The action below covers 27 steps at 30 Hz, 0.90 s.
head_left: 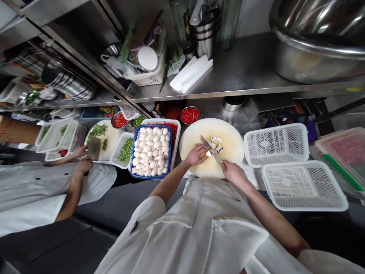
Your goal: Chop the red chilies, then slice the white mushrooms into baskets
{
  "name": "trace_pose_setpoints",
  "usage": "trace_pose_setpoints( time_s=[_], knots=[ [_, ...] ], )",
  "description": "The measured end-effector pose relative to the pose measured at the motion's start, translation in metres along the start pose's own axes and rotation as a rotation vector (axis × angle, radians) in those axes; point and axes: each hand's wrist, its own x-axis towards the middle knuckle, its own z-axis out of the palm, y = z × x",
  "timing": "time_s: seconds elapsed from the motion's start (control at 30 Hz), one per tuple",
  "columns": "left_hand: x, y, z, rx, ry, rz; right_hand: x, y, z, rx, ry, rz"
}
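Note:
On a round, yellowish-white cutting board (196,133), my right hand (235,173) is closed around the handle of a kitchen knife (213,150). The blade slants up and to the left across the board. My left hand (196,154) presses curled fingers on a white mushroom (208,153) close beside the blade. Sliced mushrooms (219,147) lie just beyond the knife, some showing dark gills. To the left of the board, a blue basket (132,161) is full of whole white mushrooms (151,148).
At left, a co-worker's hands (84,165) hold a cleaver (93,148) over another board with green vegetables. Two white perforated baskets (303,186) stand at right. A bowl of red chillies (189,115) sits behind my board. The metal shelf (245,91) overhangs the counter.

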Motion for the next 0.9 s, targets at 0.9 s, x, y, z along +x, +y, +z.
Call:
trace_pose_setpoints(
  time_s=[0.9],
  knots=[
    [-0.008,-0.006,0.015,0.018,0.098,-0.012,-0.035,0.012,-0.001,-0.088,-0.042,0.035]
  ],
)
